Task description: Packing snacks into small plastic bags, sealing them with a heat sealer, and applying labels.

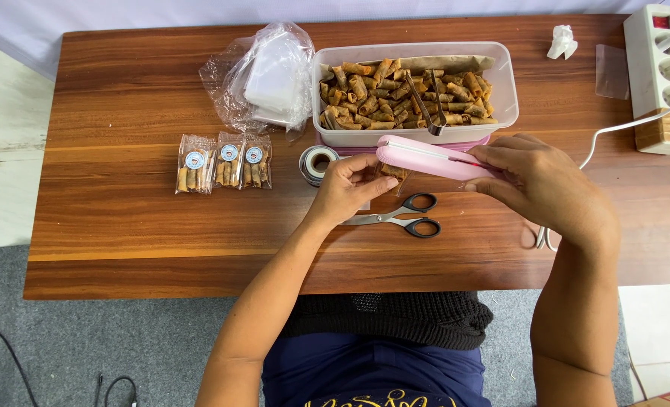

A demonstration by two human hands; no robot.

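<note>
Right hand [542, 185], palm down, grips the pink plastic heat sealer [425, 158] above mid-worktop [124, 226]; left hand [346, 188] pinches a small clear snack pouch [390, 175], partly hidden beneath the sealer.

A pale pink bar-shaped sealer [431, 158] sits across a table [124, 226] of reddish-brown wood, streaked with darker grain; the scissors [403, 217] show black handles and silver blades; golden-brown fried rolls [403, 94] fill a translucent white tub [504, 83]; three clear packets [224, 163] carry round blue-and-white stickers; a clear plastic bag [263, 75] holds something white; the power strip [659, 75] is white with a red switch; the floor reads grey.
</note>
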